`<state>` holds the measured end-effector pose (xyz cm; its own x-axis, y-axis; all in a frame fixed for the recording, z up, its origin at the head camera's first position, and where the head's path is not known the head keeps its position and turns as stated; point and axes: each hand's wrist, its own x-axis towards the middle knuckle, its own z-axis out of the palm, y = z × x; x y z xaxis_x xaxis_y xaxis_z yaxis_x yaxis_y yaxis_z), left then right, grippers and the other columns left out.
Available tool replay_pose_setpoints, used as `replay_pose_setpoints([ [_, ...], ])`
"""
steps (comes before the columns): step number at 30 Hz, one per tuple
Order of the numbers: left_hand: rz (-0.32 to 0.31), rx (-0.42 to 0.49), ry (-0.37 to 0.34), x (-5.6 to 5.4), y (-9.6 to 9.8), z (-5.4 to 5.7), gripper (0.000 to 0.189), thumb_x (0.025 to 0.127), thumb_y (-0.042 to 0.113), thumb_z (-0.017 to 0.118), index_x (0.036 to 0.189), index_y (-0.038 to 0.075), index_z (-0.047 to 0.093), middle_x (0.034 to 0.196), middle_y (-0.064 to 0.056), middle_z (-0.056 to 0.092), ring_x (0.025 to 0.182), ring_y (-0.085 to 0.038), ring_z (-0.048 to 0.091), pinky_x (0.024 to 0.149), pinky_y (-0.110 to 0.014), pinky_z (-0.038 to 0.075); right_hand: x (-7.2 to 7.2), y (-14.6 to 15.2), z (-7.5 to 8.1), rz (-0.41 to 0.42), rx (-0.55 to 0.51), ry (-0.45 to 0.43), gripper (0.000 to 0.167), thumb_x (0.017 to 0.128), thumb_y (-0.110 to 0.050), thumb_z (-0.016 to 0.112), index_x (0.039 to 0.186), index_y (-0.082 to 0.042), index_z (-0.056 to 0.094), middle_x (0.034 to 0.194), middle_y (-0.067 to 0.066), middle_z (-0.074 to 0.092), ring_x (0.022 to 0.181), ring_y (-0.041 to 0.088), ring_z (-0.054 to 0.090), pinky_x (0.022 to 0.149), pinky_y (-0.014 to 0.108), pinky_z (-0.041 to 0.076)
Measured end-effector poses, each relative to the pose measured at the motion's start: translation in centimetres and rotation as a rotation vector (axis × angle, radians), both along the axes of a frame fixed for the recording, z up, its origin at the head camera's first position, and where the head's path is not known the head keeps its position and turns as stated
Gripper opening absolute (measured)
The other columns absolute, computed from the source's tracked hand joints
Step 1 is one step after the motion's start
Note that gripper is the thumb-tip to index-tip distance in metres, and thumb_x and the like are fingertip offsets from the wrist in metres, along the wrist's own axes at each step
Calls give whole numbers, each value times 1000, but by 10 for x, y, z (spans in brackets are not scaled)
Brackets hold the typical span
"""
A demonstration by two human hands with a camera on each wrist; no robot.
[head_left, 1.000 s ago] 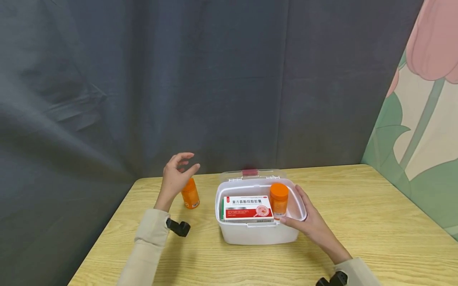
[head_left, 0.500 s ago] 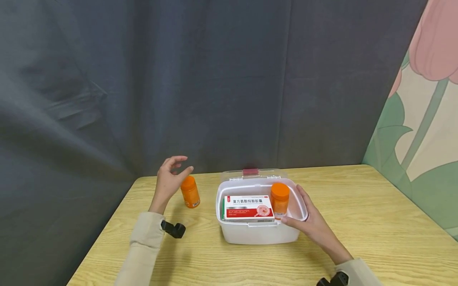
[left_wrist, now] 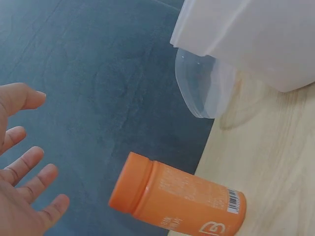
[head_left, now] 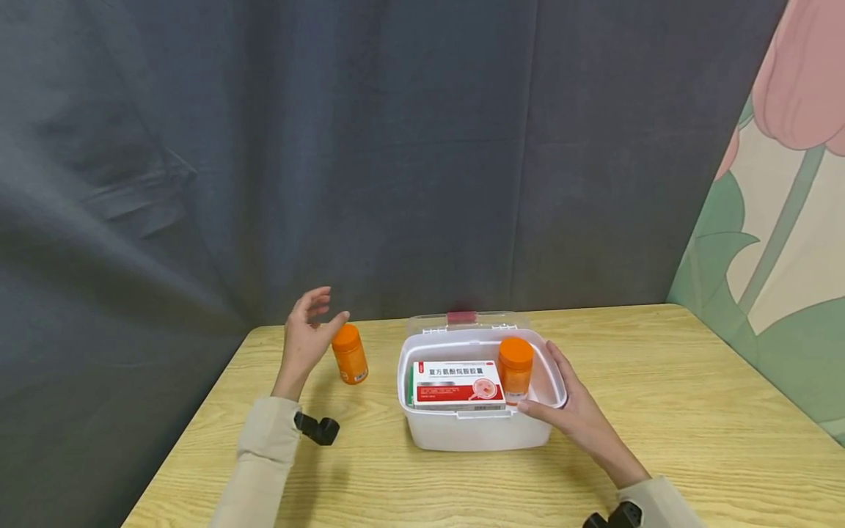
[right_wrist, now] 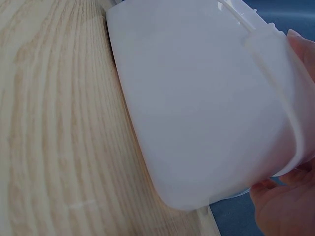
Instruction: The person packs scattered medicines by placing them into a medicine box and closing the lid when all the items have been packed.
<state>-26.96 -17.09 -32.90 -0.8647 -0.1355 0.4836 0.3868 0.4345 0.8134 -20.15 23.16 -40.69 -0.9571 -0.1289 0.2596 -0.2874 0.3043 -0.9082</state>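
Note:
My left hand [head_left: 305, 339] is raised just left of an orange bottle [head_left: 350, 357], its fingers apart and holding nothing. That bottle stands upright on the table, and a gap between hand and bottle shows in the left wrist view [left_wrist: 182, 196]. With thumb and fingers, my right hand [head_left: 581, 414] grips the right end of a white plastic box [head_left: 475, 434]. Inside the box are a red-and-white medicine carton [head_left: 455, 386] and a second orange bottle [head_left: 516, 367], upright at the right. A sliver of something green shows at the carton's left edge.
The box's clear lid [head_left: 422, 323], with a dark red latch [head_left: 461, 317], is folded back behind it. A dark curtain [head_left: 396, 161] hangs along the back and left of the wooden table [head_left: 693, 411]. A wall with painted flowers [head_left: 792, 257] is at the right.
My left hand has drawn back to the left, away from the standing orange bottle, whose cap is now in fuller view. The right hand and the box stay where they were.

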Motion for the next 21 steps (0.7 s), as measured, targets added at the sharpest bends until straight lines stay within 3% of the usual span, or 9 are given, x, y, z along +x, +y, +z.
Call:
replay_pose_setpoints([
  [12, 45, 44, -57, -4, -6, -21, 62, 86, 15, 74, 140, 9, 46, 137, -19, 45, 122, -40, 46, 98, -59, 39, 0, -1, 0, -11, -5, -2, 104, 80, -15, 79, 156, -9, 8, 157, 22, 16, 130, 44, 33, 102, 59, 35],
  [21, 47, 58, -122, -8, -5, -33, 61, 87, 17, 75, 140, 11, 47, 140, -18, 44, 126, -37, 45, 101, -57, 38, 1, -2, 0, 7, -18, 8, 105, 80, -15, 79, 156, -7, 7, 156, 23, 16, 131, 45, 32, 103, 60, 32],
])
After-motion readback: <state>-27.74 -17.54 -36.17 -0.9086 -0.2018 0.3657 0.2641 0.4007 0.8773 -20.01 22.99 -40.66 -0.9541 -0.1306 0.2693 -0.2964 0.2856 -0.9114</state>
